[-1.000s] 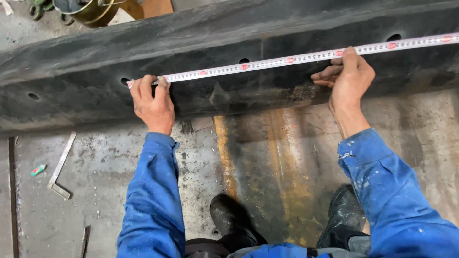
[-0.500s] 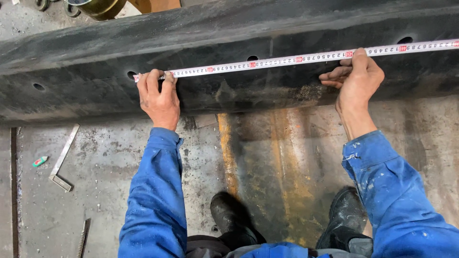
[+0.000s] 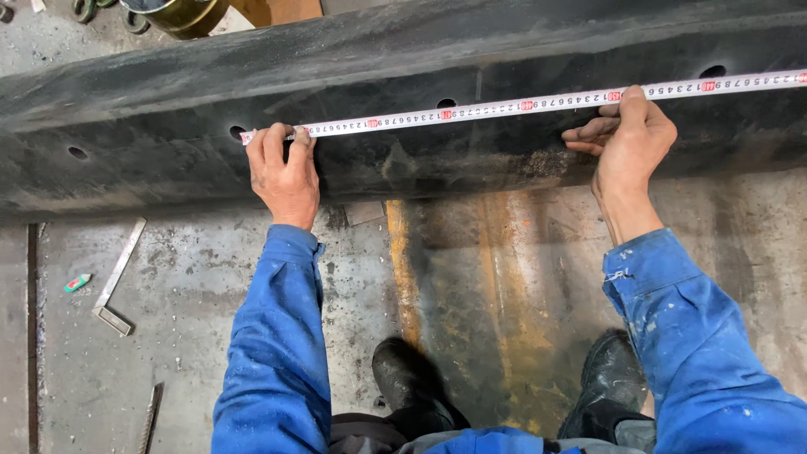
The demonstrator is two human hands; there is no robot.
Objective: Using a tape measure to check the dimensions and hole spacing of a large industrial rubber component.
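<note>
On the black beam (image 3: 471, 168), both hands' fingers press the tape measure (image 3: 504, 108) flat.

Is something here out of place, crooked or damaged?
Nothing serious. The measuring tape lies flat along the black beam, pinned by left hand and right hand. A steel square lies loose on the stained floor.

A workshop: dirty concrete floor (image 3: 210, 286) below a big black steel beam (image 3: 403, 160), metal square (image 3: 118, 277) lying nearby.
</note>
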